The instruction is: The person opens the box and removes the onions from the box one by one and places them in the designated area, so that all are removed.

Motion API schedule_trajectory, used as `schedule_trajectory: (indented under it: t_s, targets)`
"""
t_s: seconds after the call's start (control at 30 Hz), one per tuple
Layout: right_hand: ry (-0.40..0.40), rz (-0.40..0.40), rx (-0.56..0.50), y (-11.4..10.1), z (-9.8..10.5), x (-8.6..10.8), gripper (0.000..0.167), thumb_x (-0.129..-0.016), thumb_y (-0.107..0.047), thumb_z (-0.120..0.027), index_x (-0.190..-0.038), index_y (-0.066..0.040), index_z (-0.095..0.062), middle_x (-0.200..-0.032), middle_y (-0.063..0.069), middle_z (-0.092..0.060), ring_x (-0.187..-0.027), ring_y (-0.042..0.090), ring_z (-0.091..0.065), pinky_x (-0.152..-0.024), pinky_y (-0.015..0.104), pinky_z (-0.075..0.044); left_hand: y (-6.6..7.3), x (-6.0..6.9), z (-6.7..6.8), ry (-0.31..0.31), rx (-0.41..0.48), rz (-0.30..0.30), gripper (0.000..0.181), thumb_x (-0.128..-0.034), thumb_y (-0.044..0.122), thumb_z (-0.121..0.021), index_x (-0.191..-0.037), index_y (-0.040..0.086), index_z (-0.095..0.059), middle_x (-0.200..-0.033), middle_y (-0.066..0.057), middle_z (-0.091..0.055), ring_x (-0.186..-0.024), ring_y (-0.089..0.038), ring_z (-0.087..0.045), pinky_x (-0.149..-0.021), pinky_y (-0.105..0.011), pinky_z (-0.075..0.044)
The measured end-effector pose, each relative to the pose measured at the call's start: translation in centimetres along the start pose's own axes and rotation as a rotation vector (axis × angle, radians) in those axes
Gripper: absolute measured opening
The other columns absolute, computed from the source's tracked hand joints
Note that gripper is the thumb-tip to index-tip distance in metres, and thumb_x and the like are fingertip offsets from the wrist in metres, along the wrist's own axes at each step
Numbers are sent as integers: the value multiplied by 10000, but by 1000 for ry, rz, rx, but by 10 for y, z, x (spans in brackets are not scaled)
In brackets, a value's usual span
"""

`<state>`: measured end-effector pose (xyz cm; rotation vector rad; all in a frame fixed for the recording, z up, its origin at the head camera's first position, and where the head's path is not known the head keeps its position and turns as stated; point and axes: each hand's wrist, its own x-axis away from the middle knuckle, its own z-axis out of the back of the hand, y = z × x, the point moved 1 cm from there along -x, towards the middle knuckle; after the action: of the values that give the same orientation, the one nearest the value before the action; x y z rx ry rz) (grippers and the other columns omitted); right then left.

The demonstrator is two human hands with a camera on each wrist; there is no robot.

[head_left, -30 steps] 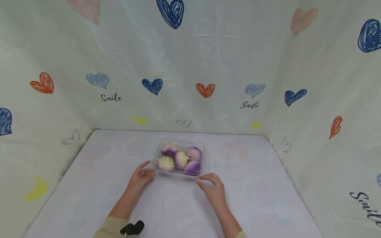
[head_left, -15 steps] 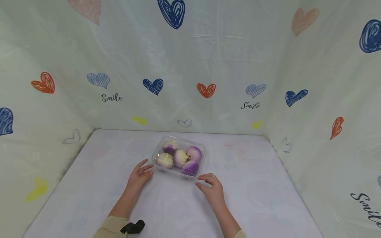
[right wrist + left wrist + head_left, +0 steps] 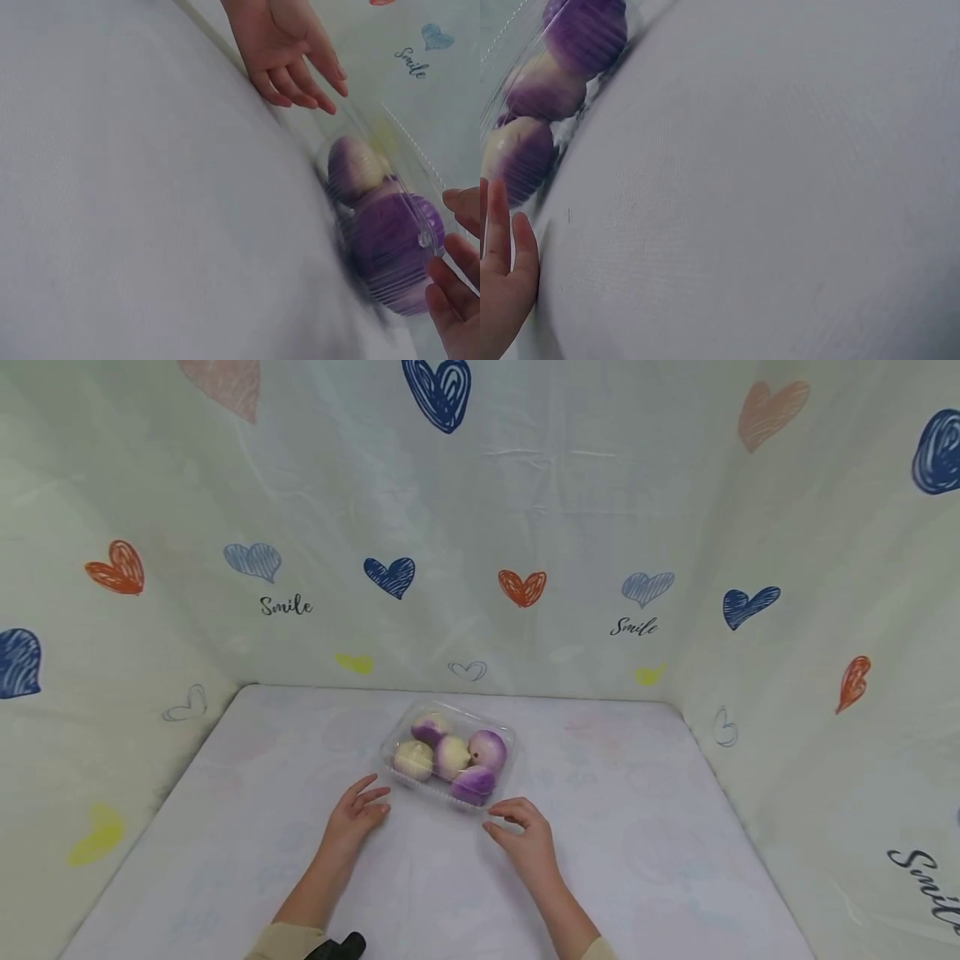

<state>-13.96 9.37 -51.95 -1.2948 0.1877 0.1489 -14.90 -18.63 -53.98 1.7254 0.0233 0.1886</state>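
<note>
A clear plastic box point(image 3: 429, 787) sits askew near the back of the table with several purple-and-white turnips point(image 3: 453, 757) inside; its lid looks closed. My left hand point(image 3: 352, 818) is just short of the box's front left corner, fingers loosely spread and holding nothing; in the left wrist view the hand point(image 3: 506, 292) stands apart from the box. At the front right corner is my right hand point(image 3: 527, 843), thumb and fingers apart. The right wrist view puts its fingers point(image 3: 454, 281) right beside the box wall; whether they touch it I cannot tell.
A white cloth point(image 3: 637, 827) covers the table. Light fabric walls point(image 3: 570, 493) printed with hearts and "Smile" rise behind it and on both sides. A black strap point(image 3: 337, 947) is around the left sleeve.
The box has turned clockwise as seen from above, its front left corner going back and its front right corner shifting left. My right hand has moved slightly left; the left hand has drawn slightly back.
</note>
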Motion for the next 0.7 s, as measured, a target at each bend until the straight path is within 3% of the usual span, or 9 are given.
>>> schedule_trajectory:
  t_s: [0.23, 0.33, 0.5, 0.7]
  targets:
    - [-49, -9, -6, -43, -2, 8, 150, -778, 65, -767, -894, -25, -740, -956, 126, -659, -944, 243, -609, -877, 427, -512, -3, 8, -12, -33, -12, -5, 566, -872, -114, -602, -1403, -50, -417, -1184, -271, -598, -848, -82, -620, -758, -194, -504]
    - [-68, 1, -3, -47, -4, 9, 138, -784, 62, -762, -900, -7, -737, -953, 128, -658, -938, 239, -612, -875, 428, -516, -6, 10, -17, -55, -33, 7, 533, -876, -110, -595, -1383, -60, -436, -1128, -249, -625, -871, -99, -630, -763, -199, -509]
    - [-93, 2, -4, -36, -10, 8, 136, -788, 53, -763, -919, 33, -730, -963, 110, -660, -949, 230, -609, -878, 393, -519, -8, 14, -23, -91, -72, 41, 506, -869, -56, -632, -1351, -50, -478, -1091, -234, -649, -891, -139, -622, -769, -220, -498]
    - [-100, 33, 17, -10, -15, 5, 148, -787, -21, -797, -927, -38, -753, -976, 30, -668, -961, 194, -607, -866, 337, -515, -9, 19, -32, -147, -103, 79, 487, -870, 2, -663, -1326, -44, -498, -1075, -199, -658, -902, -166, -609, -778, -239, -492]
